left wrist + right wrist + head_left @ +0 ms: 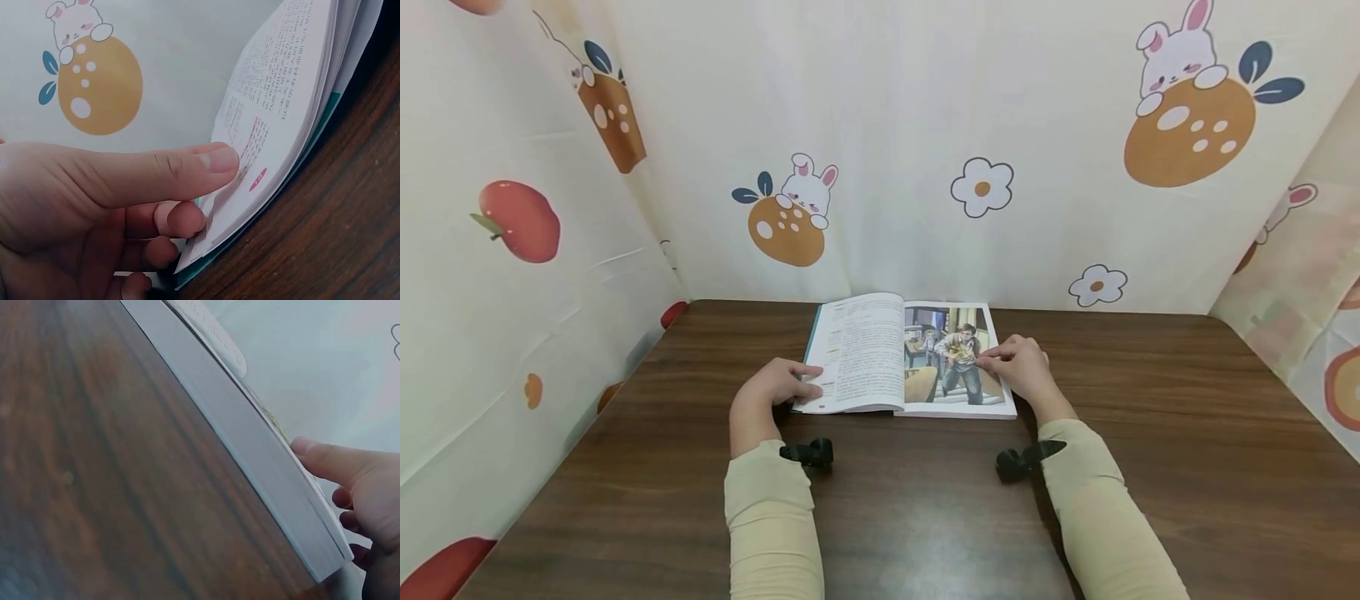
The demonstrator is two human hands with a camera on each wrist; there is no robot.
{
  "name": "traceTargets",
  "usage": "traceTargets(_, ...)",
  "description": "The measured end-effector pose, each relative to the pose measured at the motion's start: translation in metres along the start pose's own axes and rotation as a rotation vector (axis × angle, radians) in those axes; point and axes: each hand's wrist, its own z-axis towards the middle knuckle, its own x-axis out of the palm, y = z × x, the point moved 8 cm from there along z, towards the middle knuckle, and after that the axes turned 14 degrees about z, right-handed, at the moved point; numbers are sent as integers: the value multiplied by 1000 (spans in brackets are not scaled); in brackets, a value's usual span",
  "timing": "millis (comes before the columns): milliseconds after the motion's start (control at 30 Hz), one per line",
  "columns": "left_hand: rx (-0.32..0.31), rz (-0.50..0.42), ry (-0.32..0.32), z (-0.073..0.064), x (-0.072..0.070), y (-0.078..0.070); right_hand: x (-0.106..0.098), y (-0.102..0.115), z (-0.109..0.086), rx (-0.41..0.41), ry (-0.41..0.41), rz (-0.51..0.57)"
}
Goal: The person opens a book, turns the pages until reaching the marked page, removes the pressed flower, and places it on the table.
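Observation:
An open book (868, 358) lies on the table, with printed text on its left page and a colour picture of a running person on its right page (958, 367). My left hand (771, 387) holds the book's left edge; in the left wrist view the thumb (187, 169) lies over the text page while curled fingertips (185, 219) meet the edge. On the other side, my right hand (1021, 367) has thumb and forefinger together on the picture page near its outer edge. The right wrist view shows the thumb (325, 459) on top of the thick page block (250, 450), other fingers curled beside it.
The dark wooden table (910, 500) extends around the book. A pale printed curtain (895, 167) with rabbits, fruit and flowers stands right behind it and along both sides. Black straps with small devices (808, 454) sit at both wrists.

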Motion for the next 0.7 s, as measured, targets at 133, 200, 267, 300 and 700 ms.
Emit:
traceTargets(133, -8, -14, 4, 0, 0, 1, 3, 2, 1, -35, 21, 10)
traceTargets(200, -5, -13, 4, 1, 0, 1, 4, 2, 2, -44, 31, 15)
traceTargets(267, 5, -8, 4, 1, 0, 0, 5, 2, 3, -51, 36, 4)
traceTargets(300, 9, -5, 3, 1, 0, 0, 5, 1, 3, -48, 39, -1)
traceTargets(700, 8, 4, -4, 2, 0, -1, 11, 3, 2, -34, 56, 20)
